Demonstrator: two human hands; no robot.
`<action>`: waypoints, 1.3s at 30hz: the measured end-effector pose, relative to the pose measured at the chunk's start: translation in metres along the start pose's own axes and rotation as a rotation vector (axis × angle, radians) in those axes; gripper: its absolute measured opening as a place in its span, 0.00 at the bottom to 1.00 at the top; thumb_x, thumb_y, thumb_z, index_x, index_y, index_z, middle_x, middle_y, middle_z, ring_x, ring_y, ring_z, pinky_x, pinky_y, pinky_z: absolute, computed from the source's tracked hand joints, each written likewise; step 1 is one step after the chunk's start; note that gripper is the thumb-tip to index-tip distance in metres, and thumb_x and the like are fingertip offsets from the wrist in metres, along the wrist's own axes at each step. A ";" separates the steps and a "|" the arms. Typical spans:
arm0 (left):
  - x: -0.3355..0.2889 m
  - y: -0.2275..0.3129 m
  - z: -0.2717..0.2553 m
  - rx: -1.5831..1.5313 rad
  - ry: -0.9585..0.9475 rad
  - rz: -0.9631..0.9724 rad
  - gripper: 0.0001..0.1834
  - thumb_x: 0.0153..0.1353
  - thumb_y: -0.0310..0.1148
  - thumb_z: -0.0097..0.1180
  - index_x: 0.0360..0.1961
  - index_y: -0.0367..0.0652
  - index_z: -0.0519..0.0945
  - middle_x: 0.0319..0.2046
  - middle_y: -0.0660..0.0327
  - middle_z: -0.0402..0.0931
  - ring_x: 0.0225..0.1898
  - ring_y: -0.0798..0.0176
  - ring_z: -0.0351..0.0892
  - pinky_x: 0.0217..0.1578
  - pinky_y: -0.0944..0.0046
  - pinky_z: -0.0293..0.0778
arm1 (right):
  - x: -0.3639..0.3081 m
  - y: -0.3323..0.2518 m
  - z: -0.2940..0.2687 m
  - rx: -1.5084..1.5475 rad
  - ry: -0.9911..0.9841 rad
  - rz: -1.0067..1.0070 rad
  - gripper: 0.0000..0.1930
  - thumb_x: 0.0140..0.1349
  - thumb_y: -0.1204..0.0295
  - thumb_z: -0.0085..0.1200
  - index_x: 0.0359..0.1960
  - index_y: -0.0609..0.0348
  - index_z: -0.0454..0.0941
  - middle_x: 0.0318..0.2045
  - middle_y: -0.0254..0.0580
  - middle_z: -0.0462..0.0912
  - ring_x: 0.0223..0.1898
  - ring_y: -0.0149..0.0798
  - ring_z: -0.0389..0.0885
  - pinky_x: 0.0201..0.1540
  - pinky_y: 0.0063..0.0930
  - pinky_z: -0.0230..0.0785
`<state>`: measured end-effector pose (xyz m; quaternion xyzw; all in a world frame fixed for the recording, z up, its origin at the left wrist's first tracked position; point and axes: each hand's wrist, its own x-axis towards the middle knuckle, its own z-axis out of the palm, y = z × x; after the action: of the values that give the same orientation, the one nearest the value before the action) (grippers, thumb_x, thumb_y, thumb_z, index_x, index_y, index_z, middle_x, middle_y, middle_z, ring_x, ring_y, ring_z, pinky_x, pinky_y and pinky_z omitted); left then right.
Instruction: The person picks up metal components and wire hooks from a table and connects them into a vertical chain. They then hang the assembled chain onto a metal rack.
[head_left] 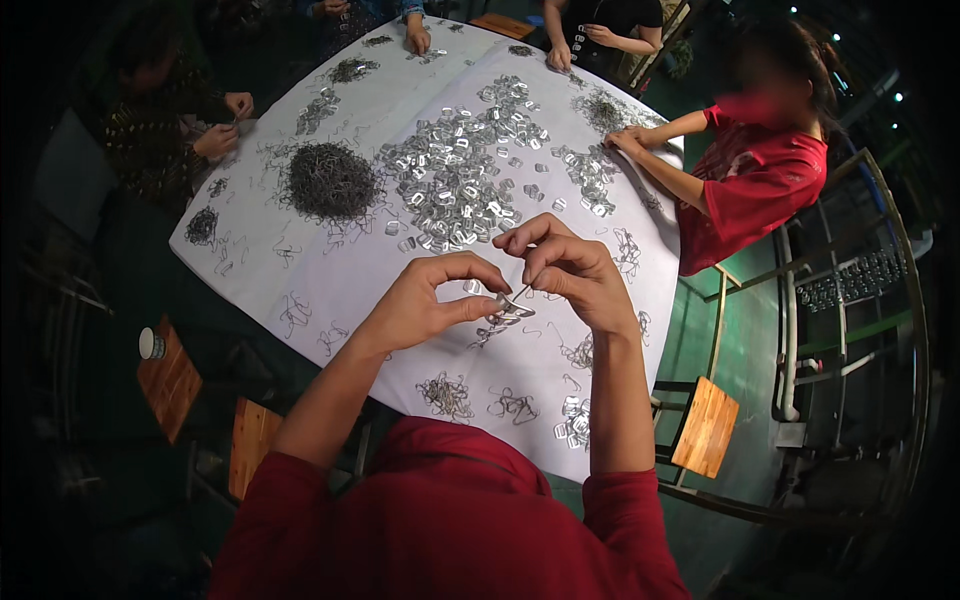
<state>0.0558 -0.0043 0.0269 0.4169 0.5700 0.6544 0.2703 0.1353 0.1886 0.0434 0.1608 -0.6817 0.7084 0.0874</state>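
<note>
Over the near part of the white table, my left hand [425,303] pinches a small shiny metal buckle [514,309] between thumb and forefinger. Close beside it, my right hand [575,272] grips a thin bent wire hook [521,292] with thumb and fingertips. The hook's lower end meets the buckle; whether it passes through is too small to tell. Below my hands lie loose wire hooks [445,396] in a small tangle, a second loose cluster of hooks [514,405], and a little group of metal buckles [574,424].
A large heap of buckles [450,180] and a dark mound of wire hooks [332,181] cover the middle of the white table [330,262]. A person in red [755,175] works at the right; others sit around the far edges. Wooden stools [706,428] stand nearby.
</note>
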 end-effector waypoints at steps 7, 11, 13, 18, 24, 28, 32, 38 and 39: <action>0.001 0.012 -0.020 0.256 0.065 0.190 0.12 0.44 0.24 0.65 0.32 0.38 0.81 0.33 0.59 0.80 0.38 0.63 0.77 0.42 0.67 0.71 | 0.030 0.014 0.015 0.108 -0.015 0.059 0.03 0.52 0.77 0.57 0.29 0.61 0.79 0.40 0.39 0.73 0.44 0.35 0.72 0.47 0.30 0.66; 0.003 0.002 -0.026 0.288 0.096 0.177 0.10 0.42 0.23 0.65 0.30 0.38 0.81 0.30 0.59 0.80 0.37 0.63 0.77 0.42 0.65 0.70 | 0.036 0.051 0.005 0.107 0.105 0.056 0.09 0.57 0.69 0.55 0.34 0.61 0.79 0.40 0.40 0.75 0.43 0.33 0.73 0.45 0.29 0.68; 0.013 0.005 -0.023 0.359 0.096 0.203 0.10 0.42 0.21 0.65 0.29 0.37 0.81 0.31 0.60 0.80 0.35 0.63 0.77 0.41 0.65 0.70 | 0.026 0.094 -0.026 0.028 0.355 0.343 0.16 0.60 0.60 0.52 0.38 0.61 0.77 0.37 0.39 0.79 0.41 0.32 0.75 0.43 0.27 0.68; -0.003 -0.002 -0.040 0.371 0.240 0.222 0.10 0.38 0.21 0.65 0.27 0.38 0.80 0.26 0.60 0.80 0.32 0.62 0.76 0.52 0.52 0.64 | -0.005 0.207 -0.014 -1.144 0.290 1.037 0.31 0.50 0.42 0.53 0.40 0.62 0.76 0.40 0.48 0.79 0.42 0.47 0.79 0.43 0.41 0.70; -0.002 -0.016 -0.035 0.422 0.229 0.232 0.10 0.37 0.19 0.63 0.26 0.36 0.80 0.26 0.60 0.79 0.33 0.62 0.75 0.50 0.55 0.65 | -0.025 0.260 -0.005 -1.156 0.456 0.822 0.20 0.46 0.58 0.61 0.34 0.61 0.77 0.36 0.48 0.77 0.38 0.48 0.78 0.36 0.42 0.73; -0.004 -0.020 -0.028 0.367 0.219 0.184 0.09 0.42 0.17 0.58 0.29 0.34 0.78 0.31 0.59 0.75 0.37 0.63 0.73 0.44 0.65 0.67 | -0.023 0.259 -0.001 -1.131 0.608 0.754 0.17 0.48 0.63 0.59 0.35 0.63 0.74 0.37 0.52 0.75 0.38 0.50 0.78 0.36 0.41 0.74; -0.007 -0.015 -0.017 0.268 0.290 0.124 0.11 0.39 0.15 0.58 0.28 0.34 0.79 0.29 0.59 0.77 0.36 0.64 0.72 0.44 0.66 0.66 | -0.020 0.248 0.007 -1.113 0.551 0.776 0.12 0.51 0.71 0.53 0.37 0.64 0.73 0.37 0.52 0.75 0.37 0.51 0.78 0.37 0.41 0.74; -0.015 -0.012 -0.010 0.287 0.286 0.140 0.10 0.40 0.16 0.58 0.28 0.34 0.79 0.30 0.59 0.77 0.37 0.64 0.73 0.42 0.66 0.66 | -0.024 0.253 0.017 -1.084 0.704 0.656 0.13 0.51 0.69 0.53 0.36 0.63 0.74 0.38 0.52 0.73 0.41 0.50 0.76 0.38 0.41 0.74; -0.019 -0.013 -0.012 0.278 0.294 0.138 0.10 0.40 0.16 0.58 0.28 0.34 0.79 0.30 0.59 0.77 0.37 0.64 0.73 0.42 0.66 0.66 | -0.026 0.253 0.019 -1.120 0.606 0.630 0.13 0.51 0.69 0.54 0.37 0.63 0.74 0.39 0.52 0.73 0.42 0.50 0.76 0.39 0.40 0.74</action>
<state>0.0540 -0.0236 0.0095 0.3884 0.6583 0.6400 0.0787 0.0751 0.1579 -0.2024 -0.3171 -0.9031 0.2568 0.1338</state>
